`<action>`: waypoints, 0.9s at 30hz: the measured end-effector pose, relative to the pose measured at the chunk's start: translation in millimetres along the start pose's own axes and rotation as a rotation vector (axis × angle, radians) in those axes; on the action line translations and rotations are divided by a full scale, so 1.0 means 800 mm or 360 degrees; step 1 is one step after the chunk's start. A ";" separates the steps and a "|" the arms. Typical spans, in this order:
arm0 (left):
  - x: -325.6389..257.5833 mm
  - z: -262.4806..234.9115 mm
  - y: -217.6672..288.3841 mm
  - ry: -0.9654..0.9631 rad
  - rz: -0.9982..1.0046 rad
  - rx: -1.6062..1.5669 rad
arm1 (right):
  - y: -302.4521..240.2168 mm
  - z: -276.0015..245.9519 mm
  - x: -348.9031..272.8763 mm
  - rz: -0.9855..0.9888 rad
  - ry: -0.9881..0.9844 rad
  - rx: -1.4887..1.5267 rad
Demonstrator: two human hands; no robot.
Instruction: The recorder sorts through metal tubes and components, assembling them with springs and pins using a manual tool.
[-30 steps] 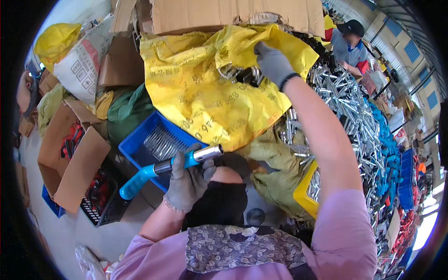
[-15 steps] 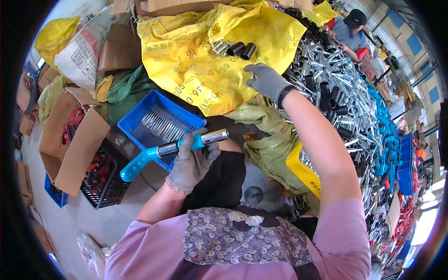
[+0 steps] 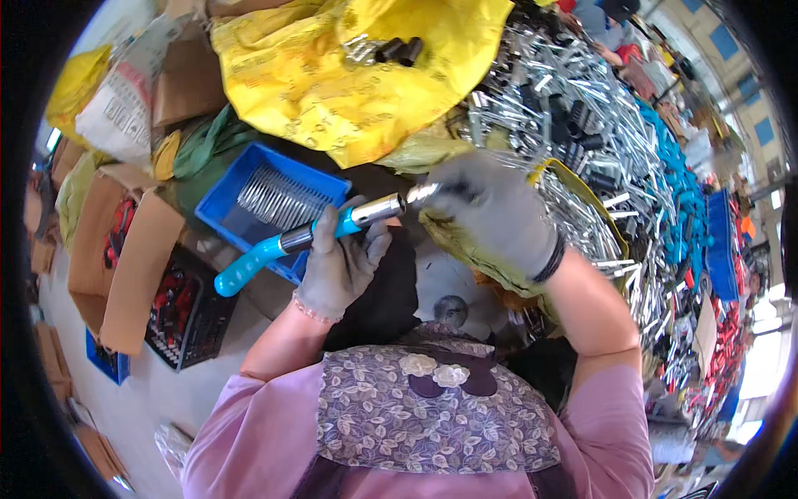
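My left hand [image 3: 339, 270] is closed around a tool with a curved light-blue handle [image 3: 249, 266] and a chrome tube end. The tube points up and to the right, its open mouth clear of the fingers. Just beyond that mouth, my right hand [image 3: 503, 218] pinches a small shiny metal piece [image 3: 424, 194]. Motion blurs this hand, so the piece's exact kind does not show. I cannot tell whether piece and tube touch. Both hands wear grey gloves. Behind the left hand sits a blue bin [image 3: 218, 223] with a row of metal rods [image 3: 287, 195].
A yellow woven sack [image 3: 324, 96] bears a few black and chrome cylinders [image 3: 399, 51]. To the right rises a heap of chrome tubes [image 3: 573, 108], with blue handles [image 3: 677, 183] beyond. A cardboard box [image 3: 141, 270] and a black crate [image 3: 179, 353] stand left. Another person [image 3: 605, 29] is far right.
My right hand has come back from beside the yellow sack to the tube's open end, now with a small metal piece. My left hand keeps the tool almost where it was.
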State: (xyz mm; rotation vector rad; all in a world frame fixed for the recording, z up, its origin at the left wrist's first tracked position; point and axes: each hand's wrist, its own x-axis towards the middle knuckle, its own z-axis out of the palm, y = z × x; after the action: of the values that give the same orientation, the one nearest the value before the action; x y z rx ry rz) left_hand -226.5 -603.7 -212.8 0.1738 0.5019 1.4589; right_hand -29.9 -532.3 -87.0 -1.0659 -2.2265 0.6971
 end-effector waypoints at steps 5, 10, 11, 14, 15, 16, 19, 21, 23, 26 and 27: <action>-0.019 0.016 -0.026 -0.0421 0.0052 0.0560 | 0.004 0.004 -0.078 0.0115 0.0263 0.0090; -0.022 0.006 -0.053 -0.0523 -0.0305 0.0226 | 0.012 -0.003 -0.123 0.0773 0.0316 0.0784; -0.017 0.001 -0.055 -0.0474 -0.0404 0.0113 | 0.011 -0.007 -0.132 0.0754 0.0301 0.0623; -0.008 0.000 -0.064 -0.0490 -0.0476 0.0063 | 0.034 -0.003 -0.153 0.0213 0.0431 0.0328; -0.009 0.004 -0.064 -0.0535 -0.0394 0.0196 | 0.037 -0.007 -0.155 0.0221 0.0439 0.0324; -0.006 0.007 -0.064 -0.0540 -0.0403 0.0196 | 0.040 -0.012 -0.155 0.0085 0.0403 0.0258; -0.001 0.015 -0.063 -0.0724 -0.0361 0.0399 | 0.035 -0.010 -0.163 0.0374 0.0318 0.0454; -0.003 0.021 -0.065 -0.0699 -0.0304 0.0423 | 0.027 -0.016 -0.158 0.0785 0.0254 0.0718; -0.005 0.023 -0.070 -0.0675 -0.0295 0.0396 | 0.024 -0.042 -0.140 0.0753 -0.0090 0.0714; -0.009 0.040 -0.067 -0.0497 -0.0259 0.0420 | 0.132 -0.091 -0.091 0.0274 0.0792 -0.0337; -0.009 0.049 -0.065 -0.0363 -0.0239 0.0474 | 0.149 -0.140 -0.067 0.0341 0.0710 -0.0817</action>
State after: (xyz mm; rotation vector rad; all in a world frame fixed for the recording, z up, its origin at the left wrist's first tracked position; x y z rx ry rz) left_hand -163.0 -609.3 -197.6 0.5222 0.5316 1.1954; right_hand 135.6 -487.4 -101.1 -1.5473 -1.9485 -0.0581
